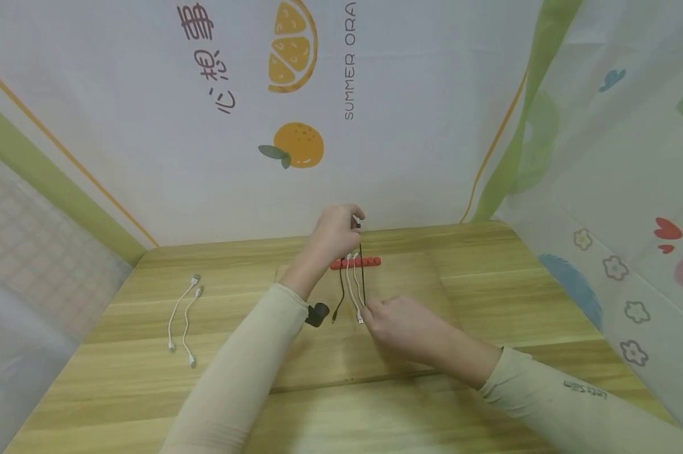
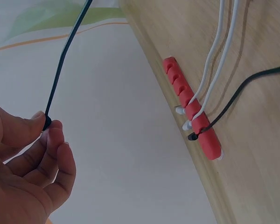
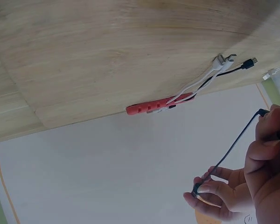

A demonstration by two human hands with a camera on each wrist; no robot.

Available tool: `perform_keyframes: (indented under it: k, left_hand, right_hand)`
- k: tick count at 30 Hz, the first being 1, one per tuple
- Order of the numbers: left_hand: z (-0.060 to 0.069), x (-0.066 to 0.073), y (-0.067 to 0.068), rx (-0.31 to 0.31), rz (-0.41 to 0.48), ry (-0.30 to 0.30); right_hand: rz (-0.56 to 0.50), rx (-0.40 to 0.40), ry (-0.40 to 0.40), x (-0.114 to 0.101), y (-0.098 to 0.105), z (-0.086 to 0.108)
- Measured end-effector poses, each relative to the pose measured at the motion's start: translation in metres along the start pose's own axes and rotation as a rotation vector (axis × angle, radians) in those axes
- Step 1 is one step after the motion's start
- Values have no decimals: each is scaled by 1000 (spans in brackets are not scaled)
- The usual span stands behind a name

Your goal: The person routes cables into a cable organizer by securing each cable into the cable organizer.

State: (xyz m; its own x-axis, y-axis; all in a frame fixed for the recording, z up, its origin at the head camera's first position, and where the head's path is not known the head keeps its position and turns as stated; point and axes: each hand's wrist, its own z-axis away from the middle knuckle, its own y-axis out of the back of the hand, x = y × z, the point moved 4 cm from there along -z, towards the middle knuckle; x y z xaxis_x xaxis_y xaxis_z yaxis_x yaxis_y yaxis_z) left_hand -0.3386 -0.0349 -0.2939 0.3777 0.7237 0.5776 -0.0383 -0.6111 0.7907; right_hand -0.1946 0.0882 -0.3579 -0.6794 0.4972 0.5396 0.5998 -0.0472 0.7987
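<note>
Cables [image 1: 186,321], two slim white ones, curve across the wood-grained desk [image 1: 120,328] at frame left; at centre, the left hand [image 1: 341,226], nearly closed, pinches one end of a taut black cable [image 1: 362,274]; too hard a pull could slip its small plug [image 2: 47,123] free, and a low sweep could snag the three cables [image 2: 228,44] seated in the red holder [image 1: 373,261], a rubbery-looking row of rounded lobes; right of centre, the right hand [image 1: 400,328] pinches the black cable's lower end.
</note>
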Motion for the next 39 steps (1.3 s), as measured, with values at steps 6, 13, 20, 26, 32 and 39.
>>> perform_keyframes:
  k: [6, 13, 20, 26, 32, 39]
  left_hand:
    - [-5, 0, -13, -40, 1, 10]
    - [-11, 4, -25, -67, 3, 21]
    - [-15, 6, -33, -72, -3, 29]
    - [-17, 4, -40, -89, -11, -1]
    - [-17, -5, -49, -85, -33, -11]
    - [-19, -18, -54, -105, -59, 25]
  right_hand:
    - [23, -14, 13, -2, -2, 3]
    - [3, -77, 15, -2, -5, 6]
    - [-85, -113, -4, 1, -12, 11]
    - [-125, -153, -23, 1, -15, 14]
    - [-145, -195, -46, -1, -20, 16]
    - [-162, -177, -52, 0, -22, 12]
